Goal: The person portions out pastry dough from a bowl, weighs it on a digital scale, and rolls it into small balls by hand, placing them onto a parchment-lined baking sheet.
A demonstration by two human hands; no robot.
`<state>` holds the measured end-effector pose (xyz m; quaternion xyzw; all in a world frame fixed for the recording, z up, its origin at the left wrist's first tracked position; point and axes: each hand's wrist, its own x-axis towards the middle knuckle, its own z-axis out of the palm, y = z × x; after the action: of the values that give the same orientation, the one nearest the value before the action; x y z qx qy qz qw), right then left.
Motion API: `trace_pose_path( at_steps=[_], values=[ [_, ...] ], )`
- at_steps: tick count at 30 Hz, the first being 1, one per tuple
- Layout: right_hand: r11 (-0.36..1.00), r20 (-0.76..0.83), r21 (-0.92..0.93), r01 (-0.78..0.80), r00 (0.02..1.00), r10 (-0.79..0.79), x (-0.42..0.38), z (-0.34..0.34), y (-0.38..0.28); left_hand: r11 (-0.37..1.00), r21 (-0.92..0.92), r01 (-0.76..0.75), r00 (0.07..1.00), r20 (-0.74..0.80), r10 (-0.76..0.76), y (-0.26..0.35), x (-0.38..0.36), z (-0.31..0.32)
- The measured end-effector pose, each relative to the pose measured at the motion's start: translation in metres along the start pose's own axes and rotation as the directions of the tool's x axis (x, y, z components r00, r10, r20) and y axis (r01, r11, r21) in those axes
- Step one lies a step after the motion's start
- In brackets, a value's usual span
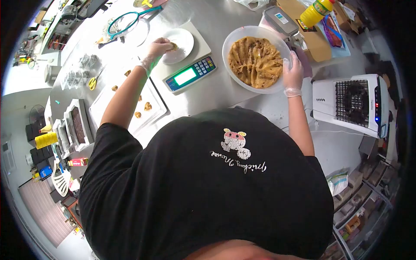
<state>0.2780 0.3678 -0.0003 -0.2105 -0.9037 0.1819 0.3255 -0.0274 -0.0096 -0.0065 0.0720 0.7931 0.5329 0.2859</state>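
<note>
My left hand (159, 48), in a clear plastic glove, is over a white plate (185, 44) with its fingers closed on a small lump of cookie dough (174, 46). The plate sits on a digital scale (200, 40) with a lit green display, too bright to read. My right hand (293, 74), also gloved, grips the right rim of a large translucent bowl (229, 71). Brown cookie dough (255, 61) with darker bits fills much of the bowl. Left of the scale, partly behind my left forearm, lies a tray (154, 102) with several small dough lumps (147, 106).
Yellow scissors (92, 83) and clear plastic packs (81, 74) lie at left, near a teal-rimmed strainer (125, 25). A lidded container (281, 21) and a yellow bottle (315, 14) stand at back right. A white appliance with a grille (346, 102) is right of the table.
</note>
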Motion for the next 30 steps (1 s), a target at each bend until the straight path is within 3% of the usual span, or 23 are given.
trace_pose_path(
  at_steps=[1,2,4,5,7,11,15,22,25,27,30],
  values=[
    [1.000,-0.014,-0.005,0.014,1.000,-0.014,0.000,0.000,0.001,0.977,0.209,-0.041,0.999,0.025,0.037,0.003,-0.002,0.001],
    [1.000,-0.015,-0.006,0.012,1.000,-0.012,-0.001,0.001,0.001,0.977,0.210,-0.041,0.999,0.027,0.037,0.006,-0.005,0.002],
    [1.000,-0.022,0.000,0.008,1.000,-0.008,-0.001,0.002,0.002,0.912,0.406,-0.064,0.998,0.031,0.056,0.012,-0.012,0.003],
    [1.000,-0.022,0.000,0.007,1.000,-0.007,-0.001,0.002,0.003,0.911,0.407,-0.064,0.998,0.031,0.056,0.012,-0.010,-0.001],
    [1.000,-0.002,-0.009,-0.010,1.000,0.010,0.000,0.001,0.002,0.986,0.134,-0.101,0.989,0.124,0.085,0.018,-0.013,-0.010],
    [1.000,0.013,0.005,-0.030,0.999,0.030,0.000,-0.001,-0.001,0.991,-0.051,-0.121,0.987,0.100,0.126,0.050,-0.034,-0.019],
    [1.000,0.007,0.008,-0.028,1.000,0.028,0.000,0.001,0.001,0.983,-0.007,-0.184,0.974,0.130,0.183,0.059,-0.041,-0.025],
    [0.999,0.012,0.043,-0.020,1.000,0.020,0.000,0.004,0.007,0.989,-0.068,-0.131,0.990,0.036,0.134,0.053,-0.045,-0.020],
    [0.997,0.032,0.053,-0.049,0.998,0.047,0.000,0.002,0.004,0.992,0.033,-0.123,0.992,-0.021,0.124,0.053,-0.048,-0.021],
    [0.998,0.034,0.049,-0.044,0.999,0.043,0.001,0.002,0.005,0.966,0.198,-0.169,0.983,-0.037,0.179,0.050,-0.045,-0.025],
    [0.998,0.036,0.056,-0.038,0.999,0.036,0.000,0.004,0.008,0.972,0.218,-0.090,0.990,-0.087,0.111,0.047,-0.043,-0.029]
  ],
)
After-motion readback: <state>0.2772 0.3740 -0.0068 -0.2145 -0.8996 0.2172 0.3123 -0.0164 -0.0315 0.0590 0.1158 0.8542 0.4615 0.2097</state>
